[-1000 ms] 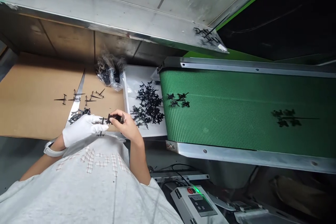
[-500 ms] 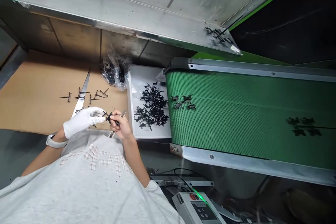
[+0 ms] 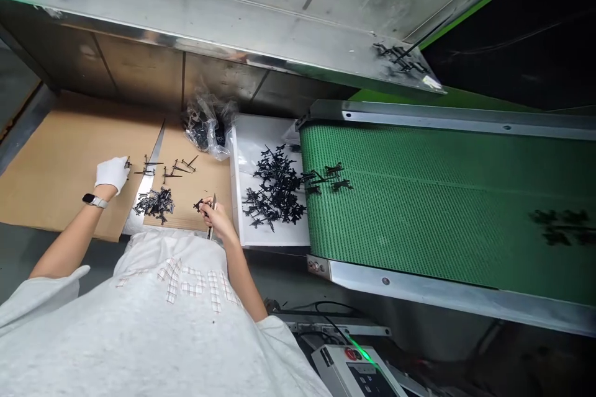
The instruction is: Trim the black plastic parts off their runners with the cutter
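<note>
While a green mesh conveyor belt [image 3: 419,211] fills the view toward three o'clock, a cardboard sheet [image 3: 60,180] lies at nine o'clock, a white tray [image 3: 246,136] of black plastic parts [image 3: 274,189] between them. The bare right hand [image 3: 216,218] is closed on a narrow blade [image 3: 213,201] and a small black piece [image 3: 200,205]; the white-gloved left hand [image 3: 112,173] touches the cardboard's loose pieces [image 3: 167,167], its grip unclear.

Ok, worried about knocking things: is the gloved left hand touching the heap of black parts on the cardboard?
Apart: in the head view, a plain gap separates the left hand from the heap of black parts.
</note>
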### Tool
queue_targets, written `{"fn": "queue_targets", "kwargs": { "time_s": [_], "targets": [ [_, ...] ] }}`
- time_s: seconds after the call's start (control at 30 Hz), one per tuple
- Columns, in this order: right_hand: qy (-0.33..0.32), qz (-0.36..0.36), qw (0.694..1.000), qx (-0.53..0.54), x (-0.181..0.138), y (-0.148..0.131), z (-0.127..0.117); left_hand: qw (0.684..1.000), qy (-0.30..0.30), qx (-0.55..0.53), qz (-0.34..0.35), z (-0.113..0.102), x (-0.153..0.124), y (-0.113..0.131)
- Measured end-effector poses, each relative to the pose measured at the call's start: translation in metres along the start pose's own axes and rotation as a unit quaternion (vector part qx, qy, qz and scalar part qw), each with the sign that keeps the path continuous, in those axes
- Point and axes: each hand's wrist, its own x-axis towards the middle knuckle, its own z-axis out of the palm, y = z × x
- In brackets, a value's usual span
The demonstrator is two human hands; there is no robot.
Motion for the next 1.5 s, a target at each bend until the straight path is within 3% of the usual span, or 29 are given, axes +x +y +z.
{"fn": "queue_targets", "kwargs": {
  "time_s": [0.13,0.27,0.37,0.5,0.57,0.77,1.07,1.3,1.5],
  "targets": [
    [0.008,0.012,0.999,-0.052,0.014,0.015,0.001,0.999,0.014,0.038,0.011,-0.016,-0.012,0.003],
    [-0.033,0.016,0.996,-0.075,0.015,0.019,0.0,1.0,0.019,-0.006,0.02,-0.021,-0.034,0.023],
    [-0.063,0.008,0.995,-0.079,0.015,0.015,-0.001,0.989,-0.078,-0.104,0.067,0.0,-0.056,0.049],
    [-0.088,-0.003,0.993,-0.084,0.016,0.008,-0.001,0.924,-0.277,-0.228,0.134,0.046,-0.084,0.086],
    [-0.091,-0.008,0.992,-0.087,0.015,0.006,-0.002,0.899,-0.312,-0.27,0.145,0.062,-0.093,0.098],
    [-0.066,-0.026,0.99,-0.121,0.006,0.007,-0.009,0.905,-0.262,-0.313,0.119,0.077,-0.103,0.107],
    [0.037,-0.073,0.958,-0.273,0.034,0.026,-0.019,0.959,-0.088,-0.233,0.132,0.061,-0.104,0.105],
    [0.095,-0.12,0.931,-0.332,0.044,0.045,-0.025,0.966,-0.099,-0.213,0.108,0.05,-0.109,0.103],
    [0.099,-0.121,0.927,-0.342,0.05,0.049,-0.031,0.965,-0.106,-0.221,0.097,0.052,-0.114,0.097]
  ]
}}
